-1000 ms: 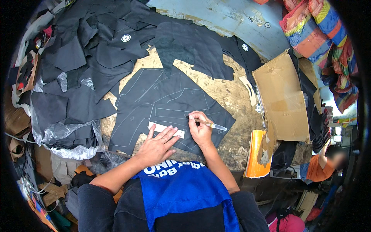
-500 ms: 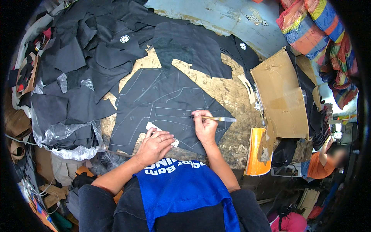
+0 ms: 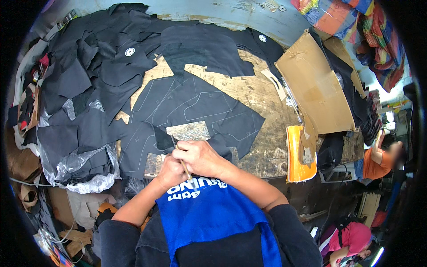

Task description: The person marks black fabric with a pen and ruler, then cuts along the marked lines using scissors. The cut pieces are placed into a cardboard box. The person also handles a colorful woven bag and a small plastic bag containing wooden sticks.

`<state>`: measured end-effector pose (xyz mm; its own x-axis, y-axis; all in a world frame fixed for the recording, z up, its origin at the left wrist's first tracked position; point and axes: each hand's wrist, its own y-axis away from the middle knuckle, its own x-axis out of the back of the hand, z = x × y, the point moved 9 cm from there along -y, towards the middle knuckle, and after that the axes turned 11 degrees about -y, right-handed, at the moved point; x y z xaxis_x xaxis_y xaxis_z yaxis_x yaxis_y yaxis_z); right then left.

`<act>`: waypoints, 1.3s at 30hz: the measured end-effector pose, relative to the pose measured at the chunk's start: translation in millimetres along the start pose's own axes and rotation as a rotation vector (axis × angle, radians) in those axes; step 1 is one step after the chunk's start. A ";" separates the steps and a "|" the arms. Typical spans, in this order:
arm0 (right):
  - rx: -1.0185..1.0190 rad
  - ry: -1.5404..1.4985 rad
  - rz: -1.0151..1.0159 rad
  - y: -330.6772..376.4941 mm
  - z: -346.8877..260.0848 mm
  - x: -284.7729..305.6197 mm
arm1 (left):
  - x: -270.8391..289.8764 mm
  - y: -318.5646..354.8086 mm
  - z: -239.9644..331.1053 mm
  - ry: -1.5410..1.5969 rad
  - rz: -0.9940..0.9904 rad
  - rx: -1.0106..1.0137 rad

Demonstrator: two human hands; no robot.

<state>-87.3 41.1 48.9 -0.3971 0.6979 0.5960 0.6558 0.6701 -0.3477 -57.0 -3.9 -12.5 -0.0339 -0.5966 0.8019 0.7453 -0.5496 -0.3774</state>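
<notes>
Worn wooden table (image 3: 262, 95), marking stick (image 3: 182, 162) seemingly pinched between right hand (image 3: 201, 156) fingers

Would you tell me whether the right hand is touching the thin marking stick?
Touching. The head view shows the right hand closed around the thin marking stick, whose tip pokes out toward the black fabric. The left hand sits right against it.
</notes>
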 end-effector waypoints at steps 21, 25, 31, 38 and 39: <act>-0.672 0.168 0.562 65.9 165.1 173.4 | 13.3 -12.1 5.5 0.002 0.055 0.058; -0.249 -0.380 0.438 34.3 129.7 155.6 | 10.6 -11.1 3.4 -0.003 0.030 0.069; -0.769 0.282 0.413 53.0 175.2 169.6 | 10.3 -10.8 3.6 -0.001 0.037 0.040; -0.792 0.359 0.402 52.8 180.3 150.4 | 7.6 -11.4 2.9 -0.008 -0.006 0.052; -0.844 0.314 0.373 52.5 181.1 147.0 | 8.7 -12.4 3.5 -0.007 0.003 0.047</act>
<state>-227.5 224.7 -12.8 0.0381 0.6473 0.7613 0.9977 -0.0670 0.0070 -64.2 -0.3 0.7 -0.0271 -0.5944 0.8037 0.7758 -0.5195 -0.3581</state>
